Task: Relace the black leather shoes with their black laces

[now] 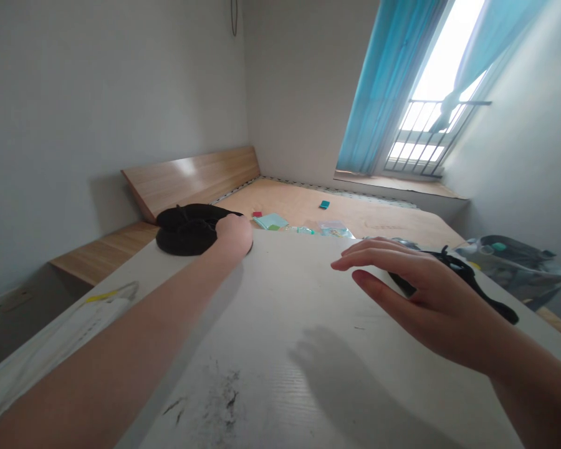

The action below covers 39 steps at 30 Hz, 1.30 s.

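My left hand (234, 233) reaches to the far left part of the white table and is closed on a black lace-up shoe (187, 229). Its fingertips are hidden behind the wrist and the dark shoe. A lace sticks up from the shoe's top. My right hand (416, 280) hovers over the table's right side, fingers stretched out and thumb apart, holding nothing. Behind and partly under it lies a second black shoe (489, 293), with a lace loop showing; my hand hides much of it.
The white table (280, 299) has dark scuffs at the front. A clear plastic bag with a yellow mark (103, 299) lies at its left edge. Beyond, a bed board (378, 215) holds papers (271, 221) and small packets (334, 229). A grey bag (518, 268) stands right.
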### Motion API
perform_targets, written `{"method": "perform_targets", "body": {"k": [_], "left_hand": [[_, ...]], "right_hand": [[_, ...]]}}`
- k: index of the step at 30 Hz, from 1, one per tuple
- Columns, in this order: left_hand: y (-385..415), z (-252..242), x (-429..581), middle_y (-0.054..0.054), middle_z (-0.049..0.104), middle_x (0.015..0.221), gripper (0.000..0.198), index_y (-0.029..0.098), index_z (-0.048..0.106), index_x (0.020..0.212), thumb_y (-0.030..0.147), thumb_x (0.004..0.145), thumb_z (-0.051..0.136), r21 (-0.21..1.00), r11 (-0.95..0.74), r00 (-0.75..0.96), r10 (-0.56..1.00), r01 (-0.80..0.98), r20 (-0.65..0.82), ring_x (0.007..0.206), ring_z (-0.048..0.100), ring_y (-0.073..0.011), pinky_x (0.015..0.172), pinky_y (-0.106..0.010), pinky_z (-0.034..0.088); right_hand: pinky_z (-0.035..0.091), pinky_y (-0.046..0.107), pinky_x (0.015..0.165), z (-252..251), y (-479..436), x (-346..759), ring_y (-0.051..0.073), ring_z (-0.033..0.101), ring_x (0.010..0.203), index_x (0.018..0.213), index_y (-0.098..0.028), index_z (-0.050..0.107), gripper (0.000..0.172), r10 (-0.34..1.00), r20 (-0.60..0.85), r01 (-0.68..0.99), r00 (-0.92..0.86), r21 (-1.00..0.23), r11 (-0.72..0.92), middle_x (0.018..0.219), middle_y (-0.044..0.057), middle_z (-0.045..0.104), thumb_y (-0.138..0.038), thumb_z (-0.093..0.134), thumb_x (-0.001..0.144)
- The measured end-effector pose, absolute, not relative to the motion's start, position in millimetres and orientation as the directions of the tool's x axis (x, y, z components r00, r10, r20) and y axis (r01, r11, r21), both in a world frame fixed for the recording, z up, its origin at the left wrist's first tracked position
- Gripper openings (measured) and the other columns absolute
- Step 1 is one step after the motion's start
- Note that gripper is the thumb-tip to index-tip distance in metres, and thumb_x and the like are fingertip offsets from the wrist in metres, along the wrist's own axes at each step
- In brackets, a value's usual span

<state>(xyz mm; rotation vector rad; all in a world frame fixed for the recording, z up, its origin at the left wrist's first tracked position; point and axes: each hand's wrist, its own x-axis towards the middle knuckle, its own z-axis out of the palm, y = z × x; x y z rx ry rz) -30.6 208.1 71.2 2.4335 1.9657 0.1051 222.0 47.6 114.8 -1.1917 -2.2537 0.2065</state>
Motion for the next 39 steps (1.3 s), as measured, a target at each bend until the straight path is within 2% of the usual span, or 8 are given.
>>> {"method": "perform_targets", "body": {"k": [7, 11, 18, 24, 28, 31, 35, 39], "left_hand": [[234, 62, -50, -0.009, 0.06, 0.123, 0.032, 0.014, 0.058, 0.121, 0.032, 0.094, 0.059, -0.053, -0.037, 0.04, 0.998, 0.998, 0.043, 0.105, 0.061, -0.0249, 0.088, -0.045, 0.053], [232, 59, -51, -0.01, 0.059, 0.123, 0.033, 0.016, 0.057, 0.122, 0.033, 0.094, 0.059, -0.062, 0.003, 0.0, 0.999, 0.998, 0.045, 0.104, 0.062, -0.0239, 0.087, -0.045, 0.054], [219, 60, -52, -0.01, 0.059, 0.123, 0.034, 0.016, 0.056, 0.123, 0.034, 0.094, 0.059, -0.045, 0.057, -0.053, 0.995, 0.997, 0.09, 0.103, 0.062, -0.024, 0.086, -0.045, 0.054], [186, 62, -24, -0.011, 0.057, 0.127, 0.037, 0.017, 0.054, 0.127, 0.033, 0.094, 0.059, -0.043, 0.153, -0.148, 0.983, 0.987, 0.109, 0.105, 0.061, -0.0249, 0.086, -0.045, 0.055], [150, 77, 3, -0.012, 0.055, 0.13, 0.04, 0.017, 0.051, 0.131, 0.035, 0.096, 0.057, -0.068, 0.062, -0.057, 0.996, 0.996, 0.075, 0.106, 0.061, -0.0253, 0.086, -0.045, 0.055], [124, 88, 19, -0.012, 0.062, 0.12, 0.039, 0.015, 0.052, 0.13, 0.039, 0.098, 0.05, -0.081, -0.06, 0.058, 0.998, 0.995, -0.031, 0.1, 0.064, -0.0234, 0.084, -0.043, 0.055], [97, 91, 29, -0.02, 0.07, 0.101, 0.043, 0.004, 0.056, 0.124, 0.037, 0.1, 0.042, -0.073, -0.234, 0.22, 0.962, 0.969, -0.159, 0.095, 0.069, -0.0305, 0.072, -0.037, 0.053], [82, 91, 31, -0.018, 0.073, 0.099, 0.04, 0.008, 0.061, 0.12, 0.038, 0.097, 0.049, -0.045, -0.371, 0.347, 0.9, 0.928, -0.264, 0.093, 0.07, -0.0315, 0.072, -0.036, 0.052]], "right_hand": [[0.052, 0.035, 0.087, 117, 47, 228, 0.022, 0.062, 0.107, 0.109, -0.031, 0.064, 0.02, 0.816, 0.434, 0.735, -0.382, -0.393, 0.553, 0.111, 0.002, 0.069, -0.033, 0.051, 0.094], [0.049, 0.038, 0.088, 124, 49, 241, 0.023, 0.062, 0.106, 0.108, -0.029, 0.065, 0.021, 0.796, 0.508, 0.8, -0.33, -0.296, 0.521, 0.111, 0.003, 0.069, -0.034, 0.049, 0.094], [0.047, 0.034, 0.064, 111, 53, 311, 0.026, 0.066, 0.091, 0.108, -0.023, 0.065, 0.028, 0.901, 0.428, 0.963, -0.067, -0.209, 0.17, 0.113, 0.01, 0.071, -0.04, 0.048, 0.095], [0.046, 0.033, 0.061, 60, 56, 376, 0.024, 0.066, 0.068, 0.086, -0.029, 0.071, 0.024, 0.874, 0.485, 0.961, 0.022, -0.251, 0.115, 0.084, 0.007, 0.074, -0.044, 0.053, 0.091], [0.035, 0.03, 0.043, 43, 57, 394, 0.017, 0.051, 0.045, 0.095, -0.03, 0.07, 0.024, 0.936, 0.348, 0.884, 0.058, -0.453, 0.113, 0.06, 0.002, 0.065, -0.05, 0.061, 0.084], [0.032, 0.03, 0.039, 43, 54, 395, 0.014, 0.042, 0.038, 0.101, -0.029, 0.067, 0.031, 0.967, 0.212, 0.825, 0.144, -0.566, 0.002, 0.064, 0.003, 0.067, -0.054, 0.061, 0.084], [0.037, 0.028, 0.042, 54, 49, 383, 0.017, 0.052, 0.047, 0.099, -0.031, 0.07, 0.027, 0.99, 0.141, 0.844, 0.013, -0.533, 0.065, 0.065, 0.003, 0.066, -0.052, 0.062, 0.084], [0.049, 0.03, 0.053, 63, 51, 360, 0.022, 0.064, 0.062, 0.096, -0.035, 0.072, 0.021, 0.985, 0.138, 0.887, -0.104, -0.436, 0.155, 0.075, 0.003, 0.071, -0.048, 0.06, 0.086]]}}
